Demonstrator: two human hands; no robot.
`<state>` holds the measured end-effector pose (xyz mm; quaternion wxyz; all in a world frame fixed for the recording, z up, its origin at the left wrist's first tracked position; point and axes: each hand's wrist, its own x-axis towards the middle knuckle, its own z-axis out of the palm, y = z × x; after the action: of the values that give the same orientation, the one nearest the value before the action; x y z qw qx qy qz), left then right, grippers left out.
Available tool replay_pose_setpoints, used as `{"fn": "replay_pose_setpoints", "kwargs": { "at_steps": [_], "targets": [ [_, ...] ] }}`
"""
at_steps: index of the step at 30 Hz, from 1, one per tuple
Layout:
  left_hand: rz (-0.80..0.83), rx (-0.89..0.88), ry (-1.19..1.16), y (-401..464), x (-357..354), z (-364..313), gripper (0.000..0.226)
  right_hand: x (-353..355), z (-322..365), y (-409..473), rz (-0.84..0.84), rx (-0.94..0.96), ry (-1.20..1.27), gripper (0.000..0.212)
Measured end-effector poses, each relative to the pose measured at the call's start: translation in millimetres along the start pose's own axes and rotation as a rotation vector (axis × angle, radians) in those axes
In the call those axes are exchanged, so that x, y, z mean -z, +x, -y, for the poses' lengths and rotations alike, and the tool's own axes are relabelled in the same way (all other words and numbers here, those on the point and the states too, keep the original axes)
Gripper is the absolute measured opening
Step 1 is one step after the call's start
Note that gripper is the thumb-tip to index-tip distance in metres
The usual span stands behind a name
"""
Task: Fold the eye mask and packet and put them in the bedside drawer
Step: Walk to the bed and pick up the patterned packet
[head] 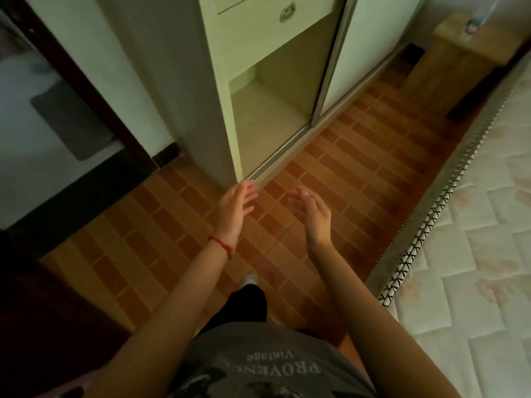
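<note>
The gray shirt [258, 366] says "PROVENCE Vintage". The left hand [234, 209], with a red string [221, 245] on its wrist, reaches forward, fingers straight, holding nothing. The right hand [311, 214] reaches forward too, fingers loose and empty. No eye mask or packet shows.

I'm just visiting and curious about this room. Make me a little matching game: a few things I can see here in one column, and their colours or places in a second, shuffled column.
Things:
1. wrist string
2. mattress
3. floor tiles
4. wooden stool

Descriptions:
A. quilted white, along the right edge
B. red, on the left wrist
C. top right, with a bottle on it
D. orange-brown, under both hands

Pairs: 1-B, 2-A, 3-D, 4-C
</note>
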<state>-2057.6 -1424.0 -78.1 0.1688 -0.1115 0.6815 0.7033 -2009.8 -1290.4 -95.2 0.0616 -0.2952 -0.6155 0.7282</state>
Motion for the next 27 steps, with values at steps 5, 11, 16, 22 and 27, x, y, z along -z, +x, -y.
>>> {"fn": "replay_pose_setpoints", "kwargs": {
  "at_steps": [5,11,16,22,27],
  "targets": [
    [0.129,-0.031,0.062,63,-17,-23,0.039,-9,19,44,-0.15,0.019,0.095,0.019],
    [0.246,0.005,0.1,111,-64,-31,0.036,16,35,83,-0.326,0.034,0.124,0.02],
    [0.366,0.037,0.131,141,-122,-34,0.038,52,46,122,-0.46,0.052,0.17,0.017],
    [0.438,0.018,0.152,183,-207,-46,0.038,108,69,187,-0.508,0.066,0.24,0.019],
    [0.481,-0.017,0.165,212,-276,-61,0.034,159,100,236,-0.536,0.081,0.258,0.02]
  ]
}}
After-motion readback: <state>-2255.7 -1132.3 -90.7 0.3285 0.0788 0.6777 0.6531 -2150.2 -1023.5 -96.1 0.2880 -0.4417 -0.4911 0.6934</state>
